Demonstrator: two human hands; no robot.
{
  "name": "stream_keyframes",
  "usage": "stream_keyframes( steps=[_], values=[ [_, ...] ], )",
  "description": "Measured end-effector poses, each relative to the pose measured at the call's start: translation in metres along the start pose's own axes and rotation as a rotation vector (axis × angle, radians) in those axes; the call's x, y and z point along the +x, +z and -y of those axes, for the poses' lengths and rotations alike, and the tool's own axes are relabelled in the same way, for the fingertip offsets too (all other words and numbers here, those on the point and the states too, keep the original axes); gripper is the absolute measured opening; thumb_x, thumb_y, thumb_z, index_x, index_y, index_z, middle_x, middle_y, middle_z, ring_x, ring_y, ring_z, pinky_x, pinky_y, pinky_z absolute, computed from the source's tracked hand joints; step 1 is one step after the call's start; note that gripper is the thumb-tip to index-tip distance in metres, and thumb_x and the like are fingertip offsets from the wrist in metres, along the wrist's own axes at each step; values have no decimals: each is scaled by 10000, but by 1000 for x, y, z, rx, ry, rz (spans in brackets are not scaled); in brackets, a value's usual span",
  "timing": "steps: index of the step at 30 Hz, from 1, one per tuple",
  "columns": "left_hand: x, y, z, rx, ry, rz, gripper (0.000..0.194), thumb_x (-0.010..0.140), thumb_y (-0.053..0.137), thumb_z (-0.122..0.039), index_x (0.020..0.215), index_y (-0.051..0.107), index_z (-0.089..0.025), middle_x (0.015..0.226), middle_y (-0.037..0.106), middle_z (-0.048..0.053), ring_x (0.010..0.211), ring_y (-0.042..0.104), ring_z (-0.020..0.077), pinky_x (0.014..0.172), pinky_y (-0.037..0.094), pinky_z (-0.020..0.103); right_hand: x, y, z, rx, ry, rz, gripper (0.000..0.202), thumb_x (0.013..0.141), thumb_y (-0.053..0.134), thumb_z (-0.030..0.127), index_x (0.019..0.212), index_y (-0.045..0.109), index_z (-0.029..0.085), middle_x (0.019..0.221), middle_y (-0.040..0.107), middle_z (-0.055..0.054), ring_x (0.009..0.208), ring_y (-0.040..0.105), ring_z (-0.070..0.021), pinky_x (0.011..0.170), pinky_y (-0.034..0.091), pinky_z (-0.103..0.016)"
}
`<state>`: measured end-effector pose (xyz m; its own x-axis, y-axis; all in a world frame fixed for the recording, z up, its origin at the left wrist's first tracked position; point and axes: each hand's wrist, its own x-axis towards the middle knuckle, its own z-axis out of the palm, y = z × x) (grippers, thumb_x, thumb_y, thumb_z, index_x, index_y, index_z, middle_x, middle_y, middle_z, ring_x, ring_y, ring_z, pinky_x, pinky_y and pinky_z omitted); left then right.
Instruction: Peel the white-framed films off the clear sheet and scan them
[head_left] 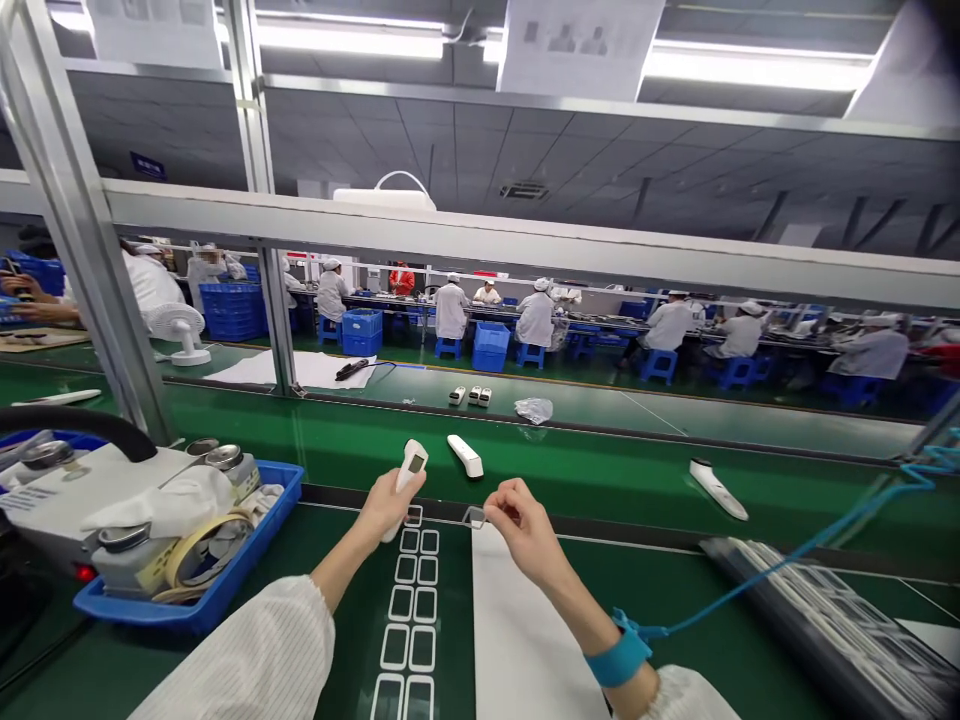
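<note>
1. Lower centre: clear, white-bordered rectangular pieces [400, 603] lie in two columns on the dark green worktop [352, 650], probably spaced so each can be lifted singly.
2. Just right of them lies a long white flat sheet [517, 640], its purpose unclear; a turquoise band [619, 657] with a blue cord circles the right wrist, likely for grounding.
3. Centre: the left hand [388, 503] curls around a white handheld device [414, 461], its small dark screen facing up, perhaps so that face is accessible.
4. Near it, the right hand [523, 525] pinches a small clear rectangular sheet [475, 517], apparently by its edge, which would spare its face smudges.
5. Beyond, another elongated white device [466, 457] lies on the glossy green strip [585, 470], seemingly within reach.
</note>
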<state>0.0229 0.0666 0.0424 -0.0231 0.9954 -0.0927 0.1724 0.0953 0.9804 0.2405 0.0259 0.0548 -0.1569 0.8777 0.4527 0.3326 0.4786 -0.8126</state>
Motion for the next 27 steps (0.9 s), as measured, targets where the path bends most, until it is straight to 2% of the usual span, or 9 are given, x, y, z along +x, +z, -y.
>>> stream_keyframes(
  steps=[2, 3, 5, 9, 14, 22, 27],
  values=[
    [-21, 16, -2, -100, -16, 59, 617, 786, 347, -735, 909, 549, -165, 793, 572, 26, 578, 521, 121, 498, 440, 246, 0, -9, 9, 15, 22, 1, 245, 831, 541, 375, 663, 550, 197, 792, 420, -13, 647, 441, -159, 560, 377, -275],
    [-31, 25, -2, -143, -31, 92, 665, 791, 268, -757, 907, 544, -164, 781, 570, 28, 561, 514, 115, 496, 444, 247, 0, -11, 13, 20, 27, 1, 254, 827, 543, 388, 659, 547, 198, 792, 423, -14, 647, 439, -159, 560, 376, -275],
    [-50, 43, -2, -258, -76, 153, 671, 775, 293, -774, 872, 538, -157, 745, 561, 26, 533, 500, 105, 474, 432, 238, 1, -14, 20, 32, 28, -5, 258, 818, 548, 396, 652, 539, 199, 789, 426, -15, 641, 428, -155, 557, 375, -275],
    [-70, 66, 0, -493, -151, 243, 564, 752, 503, -703, 889, 544, -158, 757, 573, 26, 543, 507, 104, 446, 417, 220, 1, -12, 24, 70, 52, 18, 240, 803, 559, 379, 653, 546, 192, 794, 431, -13, 640, 422, -149, 567, 379, -276],
    [-74, 71, 0, -522, -172, 277, 513, 788, 502, -656, 888, 565, -156, 762, 583, 32, 553, 512, 107, 469, 432, 230, 0, -9, 19, 87, 78, 41, 221, 793, 549, 367, 660, 542, 190, 799, 435, -15, 638, 415, -148, 570, 365, -279],
    [-79, 70, -4, -531, -194, 314, 527, 748, 551, -669, 861, 569, -154, 763, 576, 37, 564, 506, 109, 484, 431, 237, -2, -5, 14, 59, 52, -26, 208, 813, 528, 339, 666, 544, 192, 795, 437, -14, 654, 452, -151, 569, 398, -271],
    [-79, 72, -3, -555, -200, 332, 525, 773, 530, -659, 868, 569, -144, 757, 573, 41, 554, 504, 108, 481, 433, 239, -3, -2, 15, 19, 30, -38, 200, 839, 510, 312, 687, 558, 190, 800, 431, -20, 646, 446, -154, 556, 393, -272]
  ],
)
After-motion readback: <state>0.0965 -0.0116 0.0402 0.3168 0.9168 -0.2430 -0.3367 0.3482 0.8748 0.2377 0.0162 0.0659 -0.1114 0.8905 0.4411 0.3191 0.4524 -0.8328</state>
